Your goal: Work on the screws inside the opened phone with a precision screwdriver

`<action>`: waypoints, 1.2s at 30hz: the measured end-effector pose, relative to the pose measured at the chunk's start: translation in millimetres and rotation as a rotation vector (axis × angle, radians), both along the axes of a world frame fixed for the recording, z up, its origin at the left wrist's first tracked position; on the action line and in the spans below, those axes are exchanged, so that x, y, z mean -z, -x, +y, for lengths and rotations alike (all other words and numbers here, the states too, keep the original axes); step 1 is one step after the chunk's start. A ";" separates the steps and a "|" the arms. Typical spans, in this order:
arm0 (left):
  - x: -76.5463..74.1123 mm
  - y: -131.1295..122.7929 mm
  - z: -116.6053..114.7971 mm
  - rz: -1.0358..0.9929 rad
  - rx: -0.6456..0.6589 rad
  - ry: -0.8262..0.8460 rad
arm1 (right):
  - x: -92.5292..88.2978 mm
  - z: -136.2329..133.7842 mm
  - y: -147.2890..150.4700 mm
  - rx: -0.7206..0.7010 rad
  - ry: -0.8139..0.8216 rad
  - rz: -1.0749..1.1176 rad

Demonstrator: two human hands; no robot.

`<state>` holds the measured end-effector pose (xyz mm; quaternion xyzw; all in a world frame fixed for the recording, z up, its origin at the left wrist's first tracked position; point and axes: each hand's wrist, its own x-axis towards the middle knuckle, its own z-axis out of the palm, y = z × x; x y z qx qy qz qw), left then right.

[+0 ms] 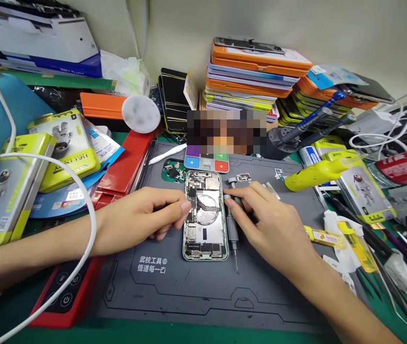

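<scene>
An opened smartphone (210, 229) lies face up on the grey mat, its circuit board, connectors and round charging coil exposed. My left hand (160, 210) has curled fingers, with thumb and forefinger against the phone's left edge. At the opposite edge, my right hand (261, 217) rests thumb and forefinger on the phone's side, steadying it. Beneath and beside those right fingers lies a grey screwdriver (232, 229), its tip toward me. Just beyond the phone sits a tray with coloured squares (207, 164). A small metal plate (243, 177) is at its upper right.
The printed work mat (189, 296) lies under everything. A red device (67, 291) stands at left, with yellow battery boxes (63, 148) behind. Stacked orange cases (257, 62) rise at the back. A yellow bottle (318, 174) and tools lie right. A white cable (91, 229) crosses my left arm.
</scene>
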<state>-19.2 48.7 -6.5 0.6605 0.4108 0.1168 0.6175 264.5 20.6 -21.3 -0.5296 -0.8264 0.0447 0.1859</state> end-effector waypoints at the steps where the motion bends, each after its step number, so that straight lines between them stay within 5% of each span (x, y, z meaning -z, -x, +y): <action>1: -0.2 0.1 -0.4 0.000 -0.005 -0.001 | -0.1 0.1 0.1 0.006 0.009 0.011; 25: 0.8 -0.5 -0.2 0.035 -0.012 0.008 | -9.2 0.1 -5.1 0.122 0.138 0.142; 36: 1.0 -0.3 -0.2 0.009 -0.012 0.024 | -7.3 -2.6 -2.1 0.173 0.074 0.080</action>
